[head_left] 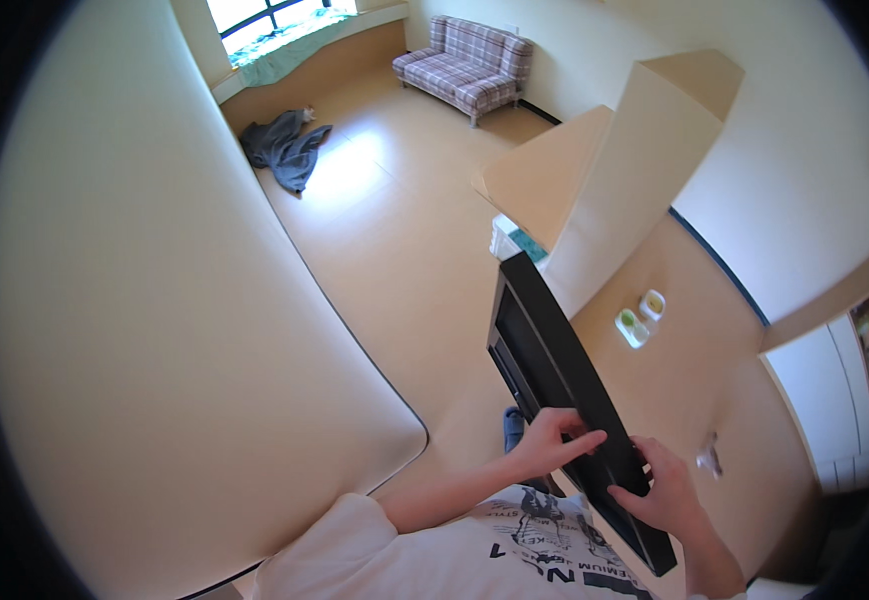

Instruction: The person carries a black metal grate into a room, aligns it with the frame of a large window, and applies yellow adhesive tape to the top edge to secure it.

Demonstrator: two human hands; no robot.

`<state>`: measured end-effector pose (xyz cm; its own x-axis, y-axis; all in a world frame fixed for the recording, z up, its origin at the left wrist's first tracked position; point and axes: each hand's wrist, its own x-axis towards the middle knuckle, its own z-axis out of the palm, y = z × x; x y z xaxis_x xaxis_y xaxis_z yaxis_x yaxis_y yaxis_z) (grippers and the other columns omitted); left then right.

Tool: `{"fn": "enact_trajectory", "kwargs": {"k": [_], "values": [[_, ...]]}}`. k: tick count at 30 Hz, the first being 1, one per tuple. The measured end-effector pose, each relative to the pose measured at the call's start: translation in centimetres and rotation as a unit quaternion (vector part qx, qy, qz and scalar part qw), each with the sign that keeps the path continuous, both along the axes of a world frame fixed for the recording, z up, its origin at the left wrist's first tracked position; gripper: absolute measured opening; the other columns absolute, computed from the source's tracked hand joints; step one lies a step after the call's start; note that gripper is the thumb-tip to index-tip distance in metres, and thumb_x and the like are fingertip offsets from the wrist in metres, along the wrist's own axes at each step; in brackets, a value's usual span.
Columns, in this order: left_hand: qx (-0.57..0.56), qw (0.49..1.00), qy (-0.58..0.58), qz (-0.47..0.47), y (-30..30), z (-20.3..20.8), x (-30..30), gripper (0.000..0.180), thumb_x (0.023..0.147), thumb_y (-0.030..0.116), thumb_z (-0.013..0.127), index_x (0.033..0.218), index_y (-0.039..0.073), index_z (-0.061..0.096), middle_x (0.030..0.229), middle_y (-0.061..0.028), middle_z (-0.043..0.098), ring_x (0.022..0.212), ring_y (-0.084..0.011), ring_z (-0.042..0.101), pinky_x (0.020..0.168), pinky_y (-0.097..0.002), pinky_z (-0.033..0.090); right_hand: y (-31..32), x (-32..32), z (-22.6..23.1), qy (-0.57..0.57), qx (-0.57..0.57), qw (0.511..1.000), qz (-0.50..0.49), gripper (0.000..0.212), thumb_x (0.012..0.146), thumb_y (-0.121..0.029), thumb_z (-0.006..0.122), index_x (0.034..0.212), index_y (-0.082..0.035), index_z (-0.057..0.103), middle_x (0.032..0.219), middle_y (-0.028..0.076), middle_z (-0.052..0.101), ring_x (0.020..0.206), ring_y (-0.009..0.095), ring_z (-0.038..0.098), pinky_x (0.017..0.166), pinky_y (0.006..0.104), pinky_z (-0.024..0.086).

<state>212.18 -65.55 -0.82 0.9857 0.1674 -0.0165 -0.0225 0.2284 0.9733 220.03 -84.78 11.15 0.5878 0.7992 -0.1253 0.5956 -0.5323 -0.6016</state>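
A black, flat rectangular panel [565,370] with a thick rim and a recessed left side stands on edge, tilted, in front of my body. I cannot tell exactly what it is. My left hand [555,440] is closed at its near half, with the thumb on the edge and the other fingers at the recessed side. Round the opposite side, nearer to me, my right hand [660,485] grips it, thumb across the edge. Most of the right fingers are hidden behind the panel.
A pale wall [175,330] fills the left. Beyond the panel stands a beige partition [635,170] beside a white box [504,238]. Feeding bowls [633,328] and a small, blurred, light-coloured shape [710,457] are on the floor at right. Farther off are a dark cloth [285,150] and plaid sofa [465,65].
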Motion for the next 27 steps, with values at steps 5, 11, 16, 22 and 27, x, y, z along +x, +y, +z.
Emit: {"fn": "enact_trajectory", "kwargs": {"k": [5, 11, 16, 22, 27], "values": [[-0.017, 0.982, 0.070, 0.174, 9.0, -4.4, 9.5, 0.028, 0.092, 0.026, 0.073, 0.090, -0.002, 0.070, 0.077, -0.0058, 0.070, 0.069, -0.0115, 0.066, 0.063, -0.0270, 0.052, 3.4, 10.9, -2.4, 0.081, 0.040, 0.994, 0.061, 0.063, 0.073, -0.016, 0.085, 0.128, -0.001, 0.057, 0.104, 0.014, 0.067, 0.092, 0.025, 0.069, 0.076, 0.0343, 0.059], [-0.001, 0.934, 0.027, 0.356, 24.0, -0.6, 16.0, 0.032, 0.093, 0.030, 0.073, 0.079, 0.002, 0.067, 0.071, -0.0034, 0.066, 0.062, -0.0103, 0.062, 0.057, -0.0260, 0.048, 13.0, 22.6, -4.5, 0.250, 0.090, 0.955, 0.131, 0.062, 0.077, -0.018, 0.084, 0.130, 0.000, 0.059, 0.120, 0.016, 0.067, 0.103, 0.025, 0.068, 0.088, 0.0349, 0.056], [0.003, 0.897, -0.027, 0.441, 37.9, 0.3, 22.9, 0.028, 0.095, 0.027, 0.068, 0.083, 0.002, 0.070, 0.072, -0.0027, 0.068, 0.059, -0.0094, 0.058, 0.057, -0.0241, 0.045, 27.0, 32.3, -5.3, 0.257, 0.129, 0.931, 0.225, 0.063, 0.079, -0.019, 0.084, 0.132, 0.001, 0.057, 0.122, 0.016, 0.066, 0.109, 0.025, 0.065, 0.092, 0.0357, 0.054], [-0.011, 0.854, -0.005, 0.520, 55.2, -1.8, 27.7, 0.028, 0.092, 0.029, 0.071, 0.081, 0.003, 0.070, 0.072, -0.0020, 0.067, 0.058, -0.0090, 0.057, 0.055, -0.0239, 0.043, 45.7, 40.8, -6.3, 0.206, 0.103, 0.944, 0.238, 0.065, 0.077, -0.018, 0.085, 0.132, 0.002, 0.057, 0.115, 0.016, 0.068, 0.100, 0.026, 0.069, 0.088, 0.0342, 0.054], [-0.025, 0.830, 0.033, 0.556, 69.3, -2.0, 32.1, 0.030, 0.092, 0.029, 0.072, 0.077, 0.004, 0.067, 0.068, -0.0027, 0.066, 0.056, -0.0102, 0.058, 0.056, -0.0239, 0.043, 62.3, 46.6, -5.8, 0.189, 0.074, 0.966, 0.162, 0.056, 0.075, -0.012, 0.084, 0.125, -0.001, 0.063, 0.107, 0.016, 0.071, 0.096, 0.027, 0.070, 0.085, 0.0334, 0.054]]}}
